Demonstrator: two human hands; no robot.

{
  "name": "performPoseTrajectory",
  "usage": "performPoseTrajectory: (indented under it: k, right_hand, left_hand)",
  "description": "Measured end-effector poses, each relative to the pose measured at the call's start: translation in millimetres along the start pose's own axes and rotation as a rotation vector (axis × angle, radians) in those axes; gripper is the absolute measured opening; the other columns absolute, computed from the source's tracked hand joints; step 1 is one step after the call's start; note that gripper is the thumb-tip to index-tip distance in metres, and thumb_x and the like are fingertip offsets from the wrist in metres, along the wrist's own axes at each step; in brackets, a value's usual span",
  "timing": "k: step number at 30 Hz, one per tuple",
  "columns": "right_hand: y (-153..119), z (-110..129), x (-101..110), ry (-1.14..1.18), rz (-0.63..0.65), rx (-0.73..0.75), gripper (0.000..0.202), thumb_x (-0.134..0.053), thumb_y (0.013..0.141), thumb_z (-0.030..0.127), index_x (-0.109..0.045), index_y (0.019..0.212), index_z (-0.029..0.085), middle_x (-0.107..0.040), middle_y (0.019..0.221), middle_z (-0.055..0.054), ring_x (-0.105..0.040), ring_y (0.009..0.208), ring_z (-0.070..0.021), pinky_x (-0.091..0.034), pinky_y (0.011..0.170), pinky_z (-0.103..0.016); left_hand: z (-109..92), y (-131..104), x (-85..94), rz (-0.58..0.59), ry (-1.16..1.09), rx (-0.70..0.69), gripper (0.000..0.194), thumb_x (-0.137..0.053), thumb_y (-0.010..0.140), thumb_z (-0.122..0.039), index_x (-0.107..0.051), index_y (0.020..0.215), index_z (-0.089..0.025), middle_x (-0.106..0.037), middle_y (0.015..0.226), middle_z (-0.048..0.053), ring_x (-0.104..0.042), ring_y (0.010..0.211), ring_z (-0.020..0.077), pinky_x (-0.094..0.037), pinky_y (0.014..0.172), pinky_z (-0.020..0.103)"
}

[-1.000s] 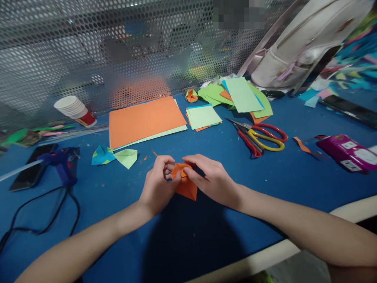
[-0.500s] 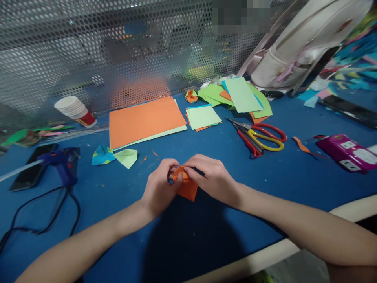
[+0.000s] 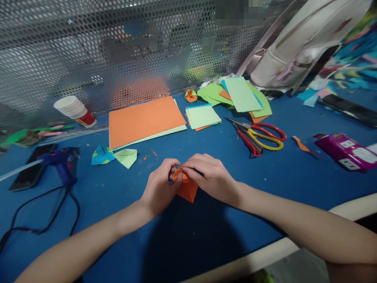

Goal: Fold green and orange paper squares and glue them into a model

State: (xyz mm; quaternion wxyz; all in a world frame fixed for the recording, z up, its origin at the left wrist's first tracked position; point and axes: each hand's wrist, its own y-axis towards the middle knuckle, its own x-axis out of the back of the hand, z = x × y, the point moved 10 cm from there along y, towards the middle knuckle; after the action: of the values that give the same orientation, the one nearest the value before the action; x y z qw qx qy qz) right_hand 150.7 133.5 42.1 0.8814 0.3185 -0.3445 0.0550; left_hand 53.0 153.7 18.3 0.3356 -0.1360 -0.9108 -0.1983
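Note:
A small folded piece of orange paper (image 3: pixel 187 191) is between my hands, just above the blue table (image 3: pixel 123 251). My left hand (image 3: pixel 163 184) grips its left side, thumb on the near face. With thumb and fingertips pressed together, my right hand (image 3: pixel 210 179) pinches its top edge. The fingers partly cover the upper folds. Left of my hands lie a folded blue-and-green paper piece (image 3: pixel 102 155) and a folded pale green one (image 3: pixel 127 157).
Behind are an orange sheet stack (image 3: pixel 147 120), pale green squares (image 3: pixel 204 116) and a paper flower (image 3: pixel 191 95). Scissors (image 3: pixel 265 135) lie to the right, near a purple device (image 3: pixel 347 151). At left are a glue gun (image 3: pixel 63 165) with its cord, a phone (image 3: pixel 29 173) and stacked paper cups (image 3: pixel 75 111).
My right fingertips have shifted slightly along the top edge of the orange paper, and its lower tip hangs a little lower. Both hands keep their hold; nothing else has moved.

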Motion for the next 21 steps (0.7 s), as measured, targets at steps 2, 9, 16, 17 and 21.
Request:
performPoseTrajectory:
  k: [2,9,16,17,21]
  right_hand:
    - [-0.4,0.0,0.0,0.003,-0.006,0.003,0.017,-0.049,0.09,0.016,-0.065,0.083,0.015,-0.068,0.08,-0.004,-0.061,0.075,-0.0137,-0.041,0.071,-0.028]
    - [-0.5,-0.3,-2.5,0.009,0.013,0.02,0.018,-0.049,0.089,0.016,-0.064,0.08,0.014,-0.067,0.077,-0.004,-0.06,0.073,-0.014,-0.041,0.072,-0.028]
    - [0.8,-3.8,-9.6,0.022,0.124,0.013,0.021,-0.045,0.092,0.017,-0.065,0.09,0.017,-0.068,0.085,-0.004,-0.06,0.079,-0.0143,-0.04,0.072,-0.028]
    - [0.9,-3.7,-9.8,0.025,0.124,0.02,0.021,-0.045,0.092,0.016,-0.066,0.089,0.017,-0.068,0.084,-0.004,-0.06,0.079,-0.0143,-0.04,0.072,-0.028]
    - [0.7,-1.7,-7.8,0.044,0.089,0.056,0.02,-0.047,0.091,0.016,-0.066,0.085,0.016,-0.07,0.081,-0.003,-0.061,0.076,-0.0141,-0.04,0.071,-0.028]
  left_hand:
    - [-0.5,-0.2,-0.5,0.009,0.024,-0.004,0.018,-0.054,0.077,-0.013,-0.051,0.093,-0.02,-0.056,0.067,-0.006,-0.052,0.054,0.0065,-0.042,0.052,0.016]
    - [-0.6,-0.9,-2.5,0.044,0.051,-0.008,0.018,-0.053,0.077,-0.013,-0.052,0.094,-0.02,-0.055,0.067,-0.006,-0.051,0.054,0.0067,-0.043,0.053,0.017]
    - [6.3,-0.1,-8.2,0.088,-0.011,0.034,0.021,-0.052,0.08,-0.016,-0.049,0.1,-0.02,-0.059,0.067,-0.004,-0.057,0.058,0.0097,-0.046,0.056,0.021]
    - [6.2,-0.1,-8.6,0.094,-0.012,0.034,0.022,-0.052,0.08,-0.015,-0.049,0.101,-0.019,-0.058,0.067,-0.004,-0.057,0.057,0.0097,-0.046,0.056,0.021]
    - [4.3,-0.1,-9.3,0.115,-0.017,0.034,0.023,-0.051,0.08,-0.013,-0.05,0.102,-0.02,-0.058,0.067,-0.004,-0.057,0.057,0.0093,-0.046,0.056,0.021]
